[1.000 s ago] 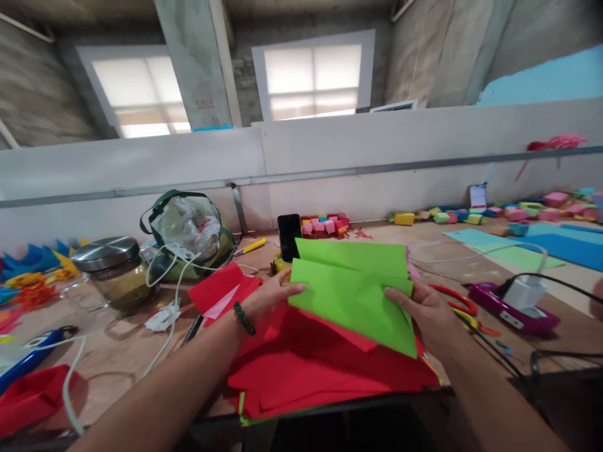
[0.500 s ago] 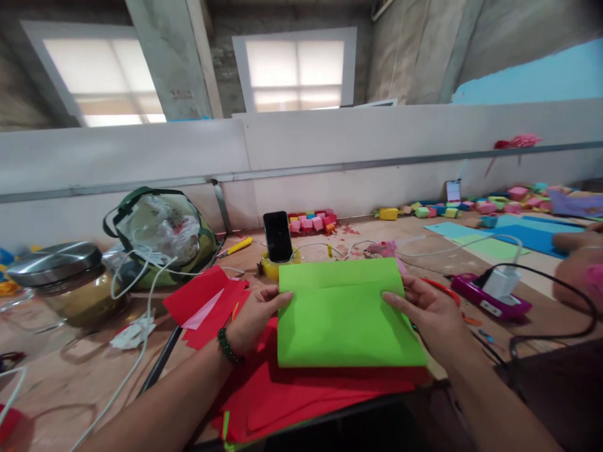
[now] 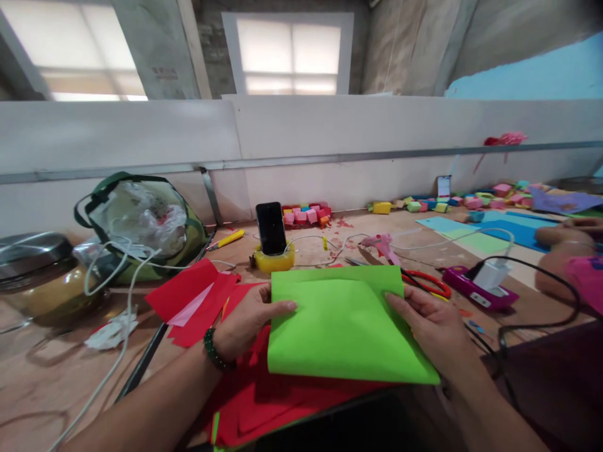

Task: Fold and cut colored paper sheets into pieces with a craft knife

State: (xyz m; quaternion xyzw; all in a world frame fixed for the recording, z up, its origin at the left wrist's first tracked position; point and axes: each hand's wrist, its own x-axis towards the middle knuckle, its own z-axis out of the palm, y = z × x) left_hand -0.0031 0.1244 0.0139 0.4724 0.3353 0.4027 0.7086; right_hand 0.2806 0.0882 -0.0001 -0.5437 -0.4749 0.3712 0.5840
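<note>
A folded sheet of bright green paper (image 3: 343,326) is held up between my two hands, its fold along the near edge. My left hand (image 3: 249,320) pinches its left edge, thumb on top and fingers behind. On the right edge, my right hand (image 3: 431,320) grips the sheet the same way. Below it lies a stack of red paper sheets (image 3: 264,402) at the table's near edge, partly covered by the green sheet. To the left of my left hand are loose red paper pieces (image 3: 188,295) with a pink strip.
Behind the sheet stand a phone (image 3: 271,229) on a yellow tape roll (image 3: 276,258), a pink glue gun (image 3: 382,246) and red-handled scissors (image 3: 431,284). A purple power strip (image 3: 480,289) lies right, near another person's hand (image 3: 565,242). A glass jar (image 3: 40,282) and bag (image 3: 141,226) stand left.
The green sheet has come a little nearer, its top edge lower, so the glue gun and scissors behind show more. Both hands keep hold of it. The view has shifted slightly.
</note>
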